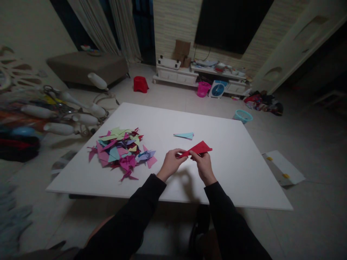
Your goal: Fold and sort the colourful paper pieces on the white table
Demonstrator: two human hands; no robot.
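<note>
A piece of folded red paper [200,147], long and pointed at its left end, is held between both hands above the white table [162,119]. My left hand [172,161] pinches the narrow tip with thumb and finger. My right hand [203,164] grips the lower edge near the wider end, its other fingers partly behind the paper. Just beyond them lies a light blue folded paper [184,135], a narrow kite shape. To the left is a heap of folded paper cranes [119,148] in pink, green, blue, purple and red.
A lamp with several white shades [81,117] stands off the table's left edge. Past the far right corner is a turquoise basket [243,116]. A white panel [284,168] sits low on the right. Farther off are a red stool [140,84] and a pink bin [203,89].
</note>
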